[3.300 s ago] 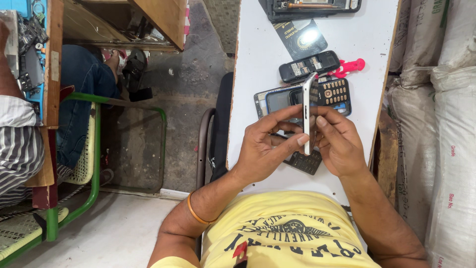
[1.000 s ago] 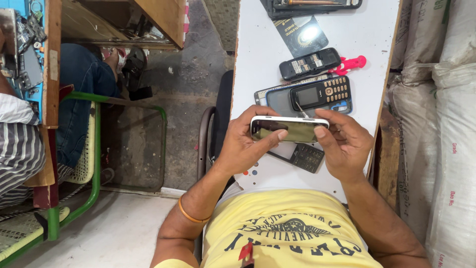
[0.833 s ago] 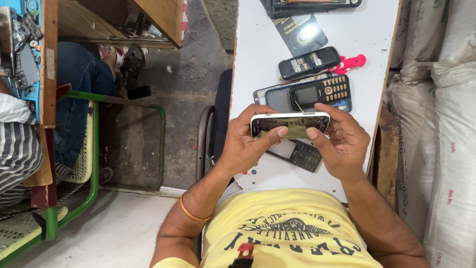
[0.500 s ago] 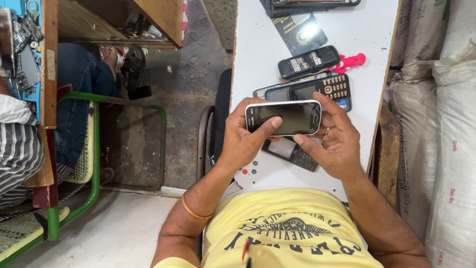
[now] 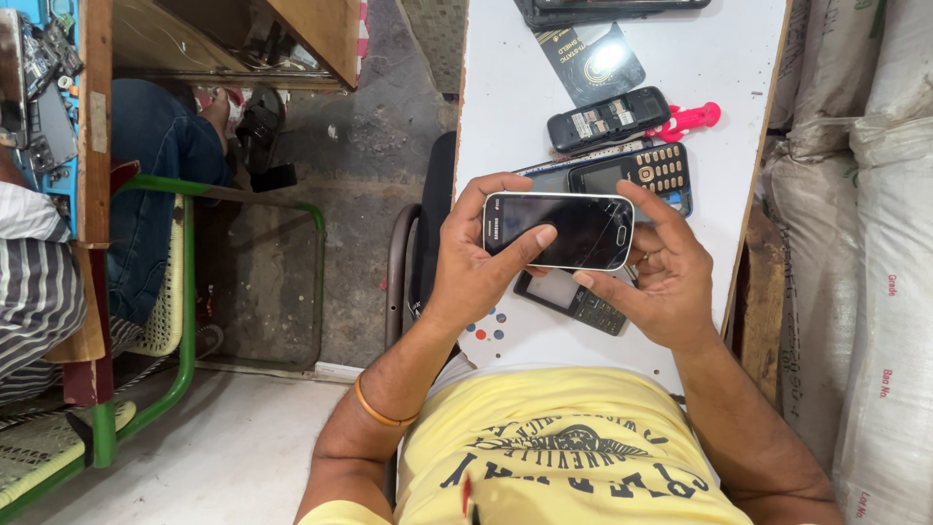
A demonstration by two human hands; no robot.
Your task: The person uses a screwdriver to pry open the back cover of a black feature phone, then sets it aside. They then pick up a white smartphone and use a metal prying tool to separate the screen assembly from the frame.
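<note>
Bright even daylight, soft shadows, glare on glossy card (image 5: 604, 58), sharp focus

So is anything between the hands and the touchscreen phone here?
Nothing visible. The left hand grips the touchscreen phone at its left end with the thumb on the dark screen, and the right hand holds its right end. The keypad phones lie on the white table underneath it.

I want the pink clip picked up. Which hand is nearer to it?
Right. The right hand sits just below the pink clip; the left hand is farther left.
</note>
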